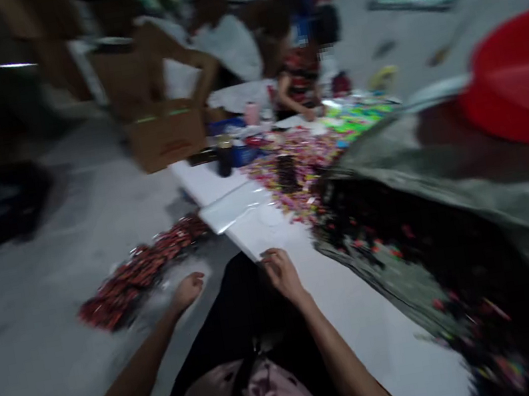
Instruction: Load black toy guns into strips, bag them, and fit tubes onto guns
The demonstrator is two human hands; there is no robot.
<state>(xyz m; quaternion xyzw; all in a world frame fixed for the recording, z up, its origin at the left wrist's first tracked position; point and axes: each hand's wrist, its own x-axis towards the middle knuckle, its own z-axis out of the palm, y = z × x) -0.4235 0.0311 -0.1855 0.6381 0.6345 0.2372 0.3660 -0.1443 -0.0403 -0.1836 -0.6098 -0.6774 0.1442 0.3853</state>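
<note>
My left hand hangs over the floor beside my leg, its fingers curled, and blur hides whether anything is in it. At the near edge of the white table rests my right hand, fingers bent over the edge; what is under them is too blurred to tell. A clear plastic bag lies flat on the table just beyond my right hand. Small multicoloured pieces are heaped farther along the table. Left of my left hand, a long pile of reddish-brown packets lies on the floor.
A large grey-green sack, dark inside with scattered colourful pieces, lies open at the right. A red basin stands above it. A cardboard box is beyond the table's left end. A person works at the far end.
</note>
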